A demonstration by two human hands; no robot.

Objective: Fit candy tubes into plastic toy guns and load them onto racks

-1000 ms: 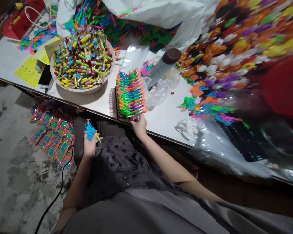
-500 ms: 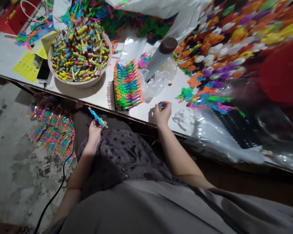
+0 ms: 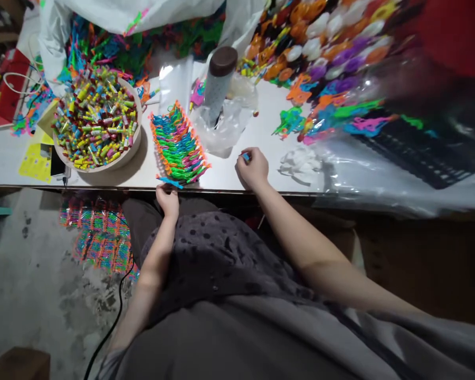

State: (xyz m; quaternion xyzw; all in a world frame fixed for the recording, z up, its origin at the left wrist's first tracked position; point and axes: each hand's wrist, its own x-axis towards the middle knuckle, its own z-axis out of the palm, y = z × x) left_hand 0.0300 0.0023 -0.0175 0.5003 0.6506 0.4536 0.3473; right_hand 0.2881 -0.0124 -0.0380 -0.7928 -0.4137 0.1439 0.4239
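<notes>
My left hand (image 3: 168, 200) is closed at the table's front edge, pinching a thin blue plastic toy piece with an orange tip (image 3: 170, 182). The piece lies level, right at the near end of a rack-like row of colourful plastic toy pieces (image 3: 178, 142), stacked in green, blue, pink and orange. Whether it touches the row I cannot tell. My right hand (image 3: 254, 168) rests on the table to the right of the row, fingers curled round a small blue item (image 3: 246, 157), mostly hidden by them.
To the left stands a round bowl (image 3: 136, 129) heaped with small colourful tubes. A brown-capped bottle (image 3: 217, 84) stands amid clear plastic behind the row. Crumpled white material (image 3: 301, 162), loose toys (image 3: 291, 121) and a black basket (image 3: 439, 153) lie rightward. Packed toys (image 3: 103, 232) lie on the floor.
My left hand has moved up and right to the near end of the row, turning the blue piece more level. My right hand stays curled over the table. The camera view has turned.
</notes>
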